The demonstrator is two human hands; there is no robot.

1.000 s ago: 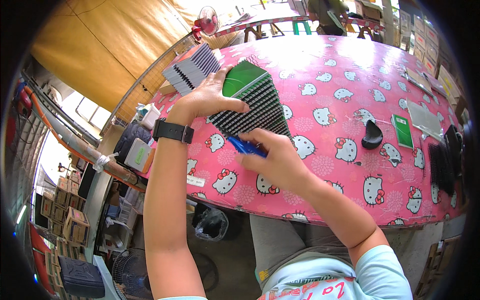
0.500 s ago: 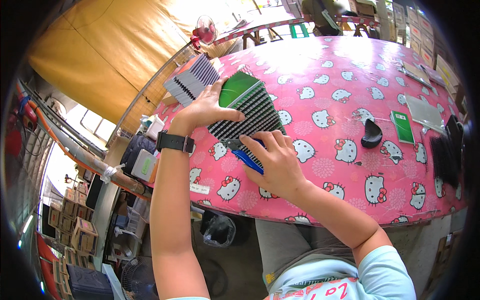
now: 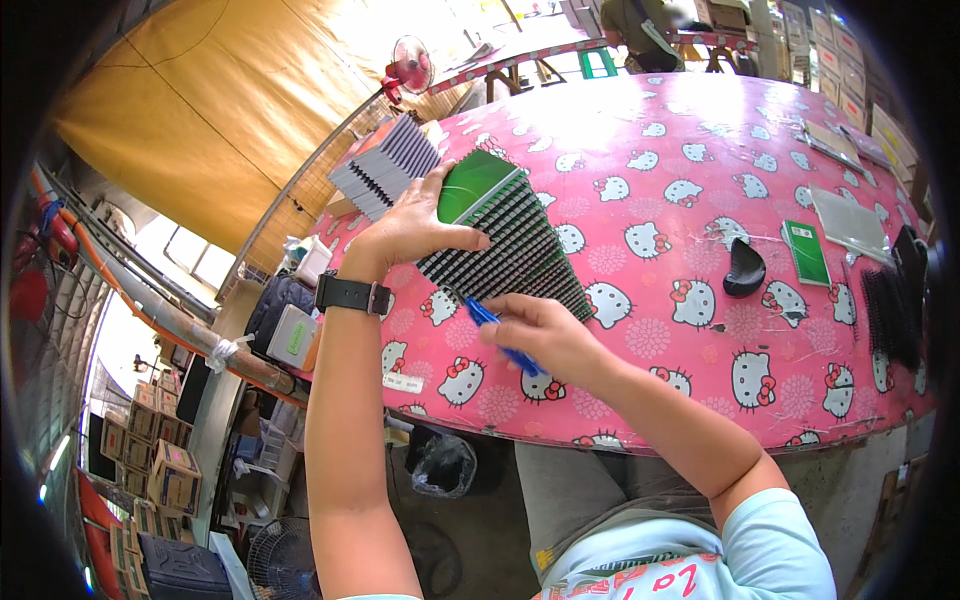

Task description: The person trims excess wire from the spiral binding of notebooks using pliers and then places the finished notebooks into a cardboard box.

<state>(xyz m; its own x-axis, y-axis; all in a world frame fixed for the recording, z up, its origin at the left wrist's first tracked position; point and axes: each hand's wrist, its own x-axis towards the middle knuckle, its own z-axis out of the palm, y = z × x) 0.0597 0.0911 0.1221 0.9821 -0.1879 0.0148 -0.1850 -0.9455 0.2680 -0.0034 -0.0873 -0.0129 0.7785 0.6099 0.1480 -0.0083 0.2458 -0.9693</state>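
A tall stack of green-covered notebooks point(image 3: 484, 184) with black spiral bindings stands tilted on the table, the bindings facing me. My left hand point(image 3: 415, 222) grips its left side, thumb lying across the bindings and fingers along the top left edge. My right hand point(image 3: 535, 335) is closed around blue-handled pliers point(image 3: 518, 357), just below the lower bindings. The pliers' head is hard to make out, so whether it touches a binding cannot be told. Behind my left hand stands another stack of spiral notebooks point(image 3: 385, 168), edges outward.
The pink patterned table point(image 3: 645, 335) holds a black curved object point(image 3: 743, 268), a single green notebook point(image 3: 806, 252), a clear plastic sheet point(image 3: 850, 226) and a bunch of black spirals point(image 3: 888, 315) on the right. A red fan point(image 3: 410, 65) and a person point(image 3: 635, 30) are at the far side.
My right hand has drawn back and down from the bindings, turning the pliers. Lower bindings it covered now show. My left hand stays nearly in place on the stack.
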